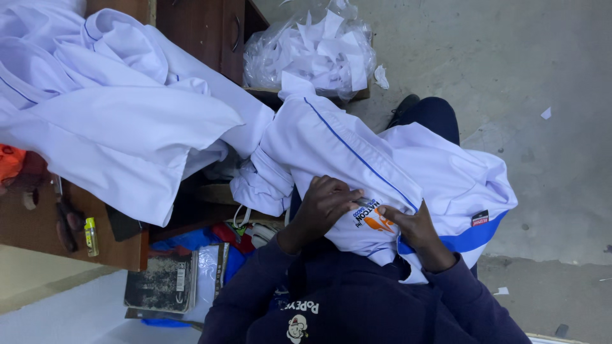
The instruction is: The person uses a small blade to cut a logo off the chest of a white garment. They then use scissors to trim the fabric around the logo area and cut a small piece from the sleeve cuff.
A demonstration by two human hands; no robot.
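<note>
- Both hands press a white shirt (382, 165) on the lap: left hand (325, 204) flat, fingers curled over a small tool I cannot identify; right hand (417, 229) pinching cloth beside the orange logo (377, 221).
- Risk: the tool could nick the fabric if the cloth slips.
- More shirts (115, 108) heaped on the desk (38, 229) could slide off.
</note>
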